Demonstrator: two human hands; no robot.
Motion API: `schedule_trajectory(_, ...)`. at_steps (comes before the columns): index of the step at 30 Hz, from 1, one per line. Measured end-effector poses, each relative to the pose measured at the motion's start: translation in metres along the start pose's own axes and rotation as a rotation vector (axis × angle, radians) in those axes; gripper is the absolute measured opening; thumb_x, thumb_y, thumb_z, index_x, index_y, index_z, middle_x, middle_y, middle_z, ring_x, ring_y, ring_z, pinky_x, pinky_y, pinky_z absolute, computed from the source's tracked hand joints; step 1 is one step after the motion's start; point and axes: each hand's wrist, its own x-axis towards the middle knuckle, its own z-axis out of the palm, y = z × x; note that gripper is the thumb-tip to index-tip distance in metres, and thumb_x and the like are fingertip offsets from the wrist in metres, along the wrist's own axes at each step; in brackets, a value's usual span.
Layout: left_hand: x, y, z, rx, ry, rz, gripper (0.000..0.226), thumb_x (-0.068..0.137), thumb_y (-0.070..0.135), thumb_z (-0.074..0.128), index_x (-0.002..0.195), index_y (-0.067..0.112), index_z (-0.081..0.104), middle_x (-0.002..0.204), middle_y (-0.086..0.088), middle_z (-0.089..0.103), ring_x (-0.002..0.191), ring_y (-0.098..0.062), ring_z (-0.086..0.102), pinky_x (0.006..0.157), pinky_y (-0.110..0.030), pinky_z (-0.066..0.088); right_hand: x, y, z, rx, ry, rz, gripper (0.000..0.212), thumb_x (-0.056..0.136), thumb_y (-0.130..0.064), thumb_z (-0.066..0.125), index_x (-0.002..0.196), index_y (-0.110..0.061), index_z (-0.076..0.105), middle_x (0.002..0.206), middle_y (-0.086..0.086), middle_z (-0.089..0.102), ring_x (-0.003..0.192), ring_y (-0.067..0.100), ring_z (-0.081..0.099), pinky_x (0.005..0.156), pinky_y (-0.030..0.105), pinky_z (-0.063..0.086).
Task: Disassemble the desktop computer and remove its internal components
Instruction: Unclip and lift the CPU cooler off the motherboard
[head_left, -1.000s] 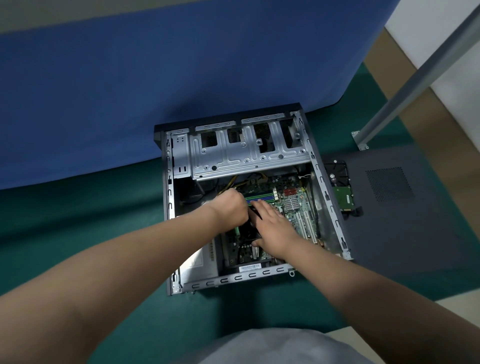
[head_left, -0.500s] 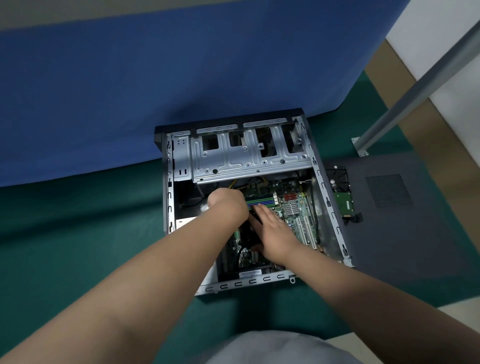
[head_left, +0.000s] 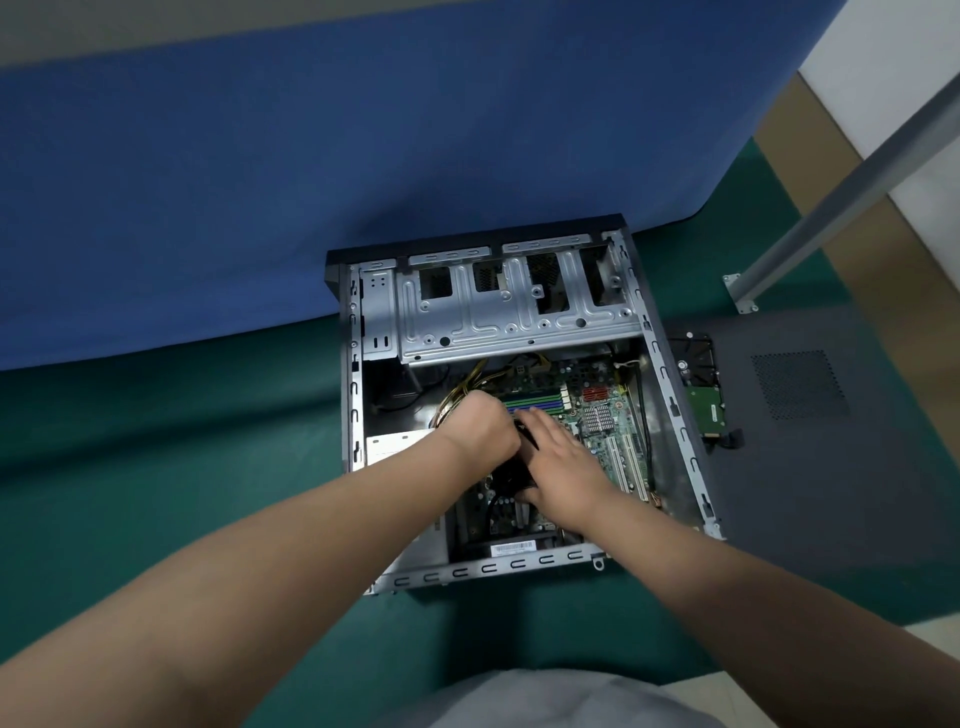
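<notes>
A green mat (head_left: 156, 467) covers the floor, bearing an open computer case (head_left: 670, 410). Just right of it, a dark side panel (head_left: 831, 467) lies flat, a hard drive (head_left: 702, 395) resting on it.

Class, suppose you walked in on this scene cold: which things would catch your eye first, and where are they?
First, the open computer case lying on the green mat, its motherboard exposed. At its centre the left hand and right hand meet on a black part. A removed hard drive lies just right of the case.
</notes>
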Motion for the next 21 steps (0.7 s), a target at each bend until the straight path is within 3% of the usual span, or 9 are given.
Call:
schedule_trajectory(4, 0.005, -0.008, -0.001, -0.278, -0.092, -0.340, 0.018, 0.090, 0.010, 0.049, 0.101, 0.016, 0.063, 0.093, 0.003, 0.062, 0.088, -0.020, 0.061, 0.058, -0.026, 0.037, 0.000, -0.001, -0.002, 0.004, -0.002, 0.005, 0.082, 0.086, -0.023, 0.063, 0.150, -0.014, 0.013, 0.159, 0.006, -0.006, 0.145, 0.022, -0.011, 0.113, 0.032, -0.007)
schedule_trajectory(6, 0.009, -0.014, -0.005, -0.435, -0.166, -0.500, 0.020, 0.089, 0.014, 0.050, 0.104, 0.017, 0.063, 0.088, 0.003, 0.059, 0.083, -0.020, 0.058, 0.058, -0.026, 0.038, -0.001, -0.001, -0.003, 0.006, -0.002, 0.004, 0.086, 0.085, -0.017, 0.062, 0.151, -0.015, 0.007, 0.159, 0.007, -0.006, 0.145, 0.023, -0.010, 0.114, 0.032, -0.006)
schedule_trajectory(9, 0.013, -0.018, -0.008, -0.588, -0.263, -0.598, 0.024, 0.089, 0.017, 0.050, 0.110, 0.018, 0.061, 0.095, 0.002, 0.060, 0.086, -0.020, 0.058, 0.062, -0.026, 0.040, -0.001, -0.001, -0.003, 0.014, 0.001, 0.001, 0.092, 0.086, -0.019, 0.063, 0.152, -0.019, -0.002, 0.159, 0.005, -0.006, 0.145, 0.023, -0.009, 0.114, 0.032, -0.005)
schedule_trajectory(15, 0.011, -0.006, -0.004, -0.392, -0.189, -0.418, 0.039, 0.090, 0.017, 0.055, 0.128, 0.010, 0.049, 0.126, -0.006, 0.053, 0.115, -0.024, 0.053, 0.080, -0.030, 0.045, -0.001, 0.000, -0.002, 0.008, 0.008, 0.003, 0.089, 0.086, -0.018, 0.063, 0.152, -0.020, 0.002, 0.159, 0.006, -0.006, 0.145, 0.022, -0.010, 0.116, 0.034, -0.003)
schedule_trajectory(17, 0.007, -0.003, -0.003, -0.216, -0.092, -0.278, 0.038, 0.094, 0.015, 0.051, 0.131, 0.006, 0.046, 0.127, -0.011, 0.048, 0.116, -0.028, 0.048, 0.087, -0.033, 0.042, -0.001, 0.000, -0.002, -0.013, -0.008, 0.004, 0.084, 0.087, -0.019, 0.061, 0.151, -0.017, 0.007, 0.158, 0.010, -0.008, 0.145, 0.024, -0.012, 0.115, 0.034, -0.005)
schedule_trajectory(21, 0.001, 0.001, 0.000, 0.158, 0.097, 0.090, 0.025, 0.096, 0.011, 0.043, 0.115, 0.011, 0.060, 0.114, -0.005, 0.057, 0.103, -0.026, 0.048, 0.082, -0.032, 0.035, 0.000, -0.001, -0.002, -0.021, -0.036, 0.010, 0.082, 0.089, -0.033, 0.059, 0.151, -0.015, 0.009, 0.158, 0.013, -0.010, 0.145, 0.024, -0.015, 0.116, 0.035, -0.006)
